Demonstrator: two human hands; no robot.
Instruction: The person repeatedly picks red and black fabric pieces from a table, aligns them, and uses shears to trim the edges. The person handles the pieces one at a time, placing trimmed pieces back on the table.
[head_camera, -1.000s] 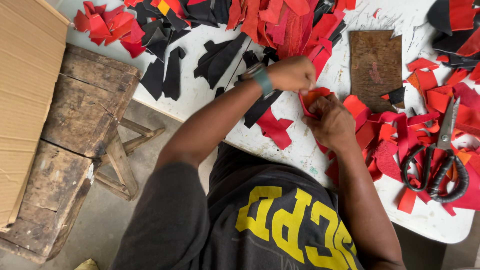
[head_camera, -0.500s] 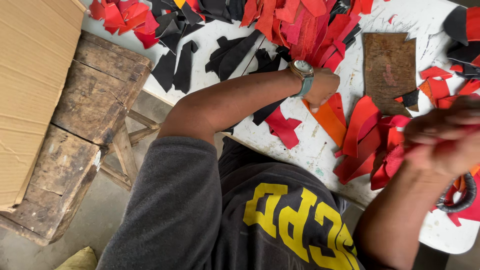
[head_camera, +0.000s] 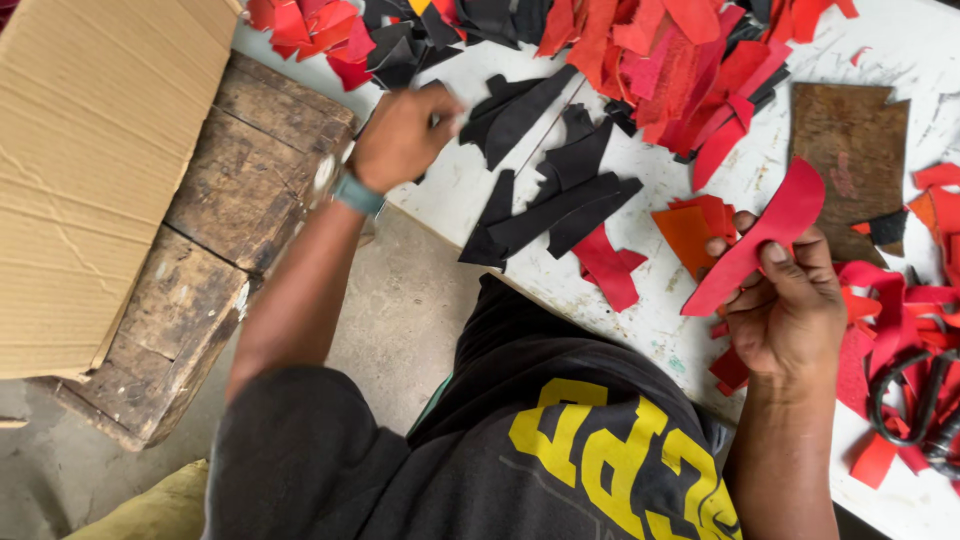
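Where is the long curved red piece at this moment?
In the head view, the long curved red piece is held up by the right hand, over the white table, just below the brown board.

The left arm stretches forward and away from the body, elbow almost straight, forearm bare below a dark sleeve, a watch with a teal strap on the wrist. The left hand is seen from its back, fingers curled loosely downward, thumb tucked toward the palm. The right arm is bent close to the body, forearm rising upright. The right hand is turned back-up, its thumb and fingers pinched together around something thin.
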